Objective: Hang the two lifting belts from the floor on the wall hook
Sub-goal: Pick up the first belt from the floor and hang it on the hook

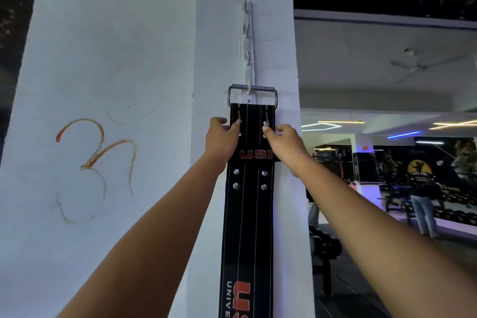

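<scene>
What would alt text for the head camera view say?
Both hands, left hand and right hand, grip a black lifting belt whose metal buckle sits over a white wall hook on a white pillar; a gym lies behind, to the right.

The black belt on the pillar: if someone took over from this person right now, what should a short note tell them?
Left hand: gripping the black belt at its left edge, just under the buckle.
Right hand: gripping the right edge, same height.
The buckle's bar sits over the lowest hook of the white rail; the belt hangs straight down the pillar.
Left: let go, check it holds. No second belt is in view.
</scene>
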The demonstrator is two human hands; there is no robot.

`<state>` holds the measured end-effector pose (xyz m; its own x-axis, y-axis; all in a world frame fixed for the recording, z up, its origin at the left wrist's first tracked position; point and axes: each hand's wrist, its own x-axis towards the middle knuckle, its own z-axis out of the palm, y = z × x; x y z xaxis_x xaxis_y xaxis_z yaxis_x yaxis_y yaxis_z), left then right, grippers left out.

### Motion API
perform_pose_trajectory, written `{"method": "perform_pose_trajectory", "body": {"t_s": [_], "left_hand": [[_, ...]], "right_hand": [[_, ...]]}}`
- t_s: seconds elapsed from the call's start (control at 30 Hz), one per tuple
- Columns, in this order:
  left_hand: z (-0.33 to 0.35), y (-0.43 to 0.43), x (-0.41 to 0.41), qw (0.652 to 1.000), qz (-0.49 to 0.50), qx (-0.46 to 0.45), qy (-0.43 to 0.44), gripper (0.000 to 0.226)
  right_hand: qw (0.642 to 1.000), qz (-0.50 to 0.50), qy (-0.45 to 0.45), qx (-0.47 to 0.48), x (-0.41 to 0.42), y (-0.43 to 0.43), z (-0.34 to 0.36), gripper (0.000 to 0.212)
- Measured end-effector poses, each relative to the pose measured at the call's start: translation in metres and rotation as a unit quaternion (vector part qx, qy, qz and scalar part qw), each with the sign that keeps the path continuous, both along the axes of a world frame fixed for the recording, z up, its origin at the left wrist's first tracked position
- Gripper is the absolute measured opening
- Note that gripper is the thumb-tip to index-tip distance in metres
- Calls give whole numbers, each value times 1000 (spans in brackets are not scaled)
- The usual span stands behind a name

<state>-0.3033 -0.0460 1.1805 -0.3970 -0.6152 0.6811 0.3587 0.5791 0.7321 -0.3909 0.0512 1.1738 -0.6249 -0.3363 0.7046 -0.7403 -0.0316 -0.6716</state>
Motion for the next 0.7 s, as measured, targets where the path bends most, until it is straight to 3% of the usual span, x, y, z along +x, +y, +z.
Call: {"method": "perform_pose_trajectory", "body": {"t_s": [0.17, 0.33, 0.7], "left_hand": [[-46, 18, 31, 999, -7, -21, -32, 45], [-95, 39, 67, 996, -31, 7, -80, 49], [-230, 90, 167, 976, -9, 107, -187, 43]], "right_hand": [[998, -39, 47, 21, 38, 26, -41, 38], [996, -33, 40, 68, 71, 47, -86, 50], [985, 20, -11, 168, 153, 96, -204, 42]]}}
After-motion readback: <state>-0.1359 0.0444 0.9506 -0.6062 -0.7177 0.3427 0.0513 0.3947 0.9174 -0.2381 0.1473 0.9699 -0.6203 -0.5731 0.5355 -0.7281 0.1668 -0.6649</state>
